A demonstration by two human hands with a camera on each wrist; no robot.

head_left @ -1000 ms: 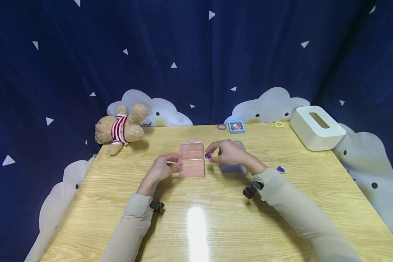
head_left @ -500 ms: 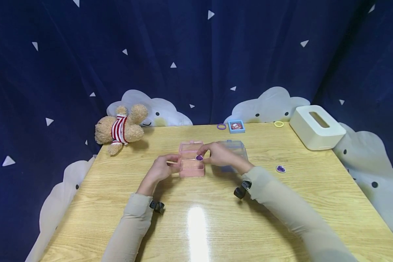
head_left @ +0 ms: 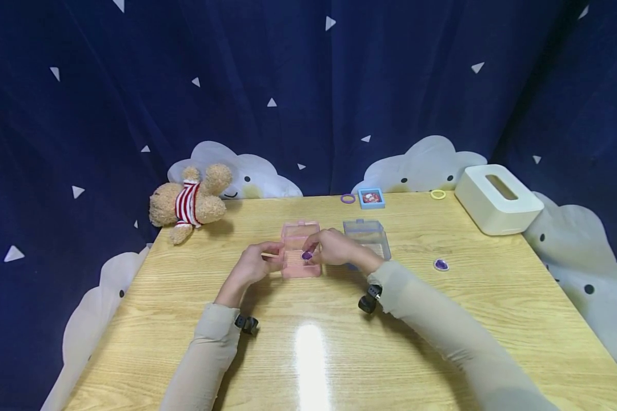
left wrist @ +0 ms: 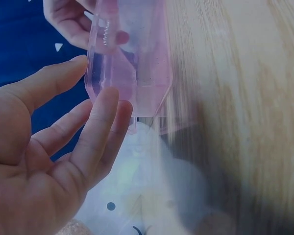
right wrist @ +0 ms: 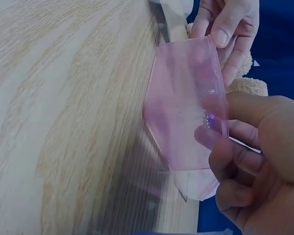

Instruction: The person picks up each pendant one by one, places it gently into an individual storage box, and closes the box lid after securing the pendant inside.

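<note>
Right grip [head_left: 334, 246] pinches purple gem [head_left: 307, 256] inside pink box [head_left: 301, 273]; left grip [head_left: 253, 262], loosely spread, touches box; best lower gently.

I see bench [head_left: 267, 359] room in front of the pink box [head_left: 301, 273], but that bluish box [head_left: 365, 226] kinda crowds its right.

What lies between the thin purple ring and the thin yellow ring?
A light-blue square object with red-and-white centre, then bare wooden tabletop; the head view shows it.
</note>
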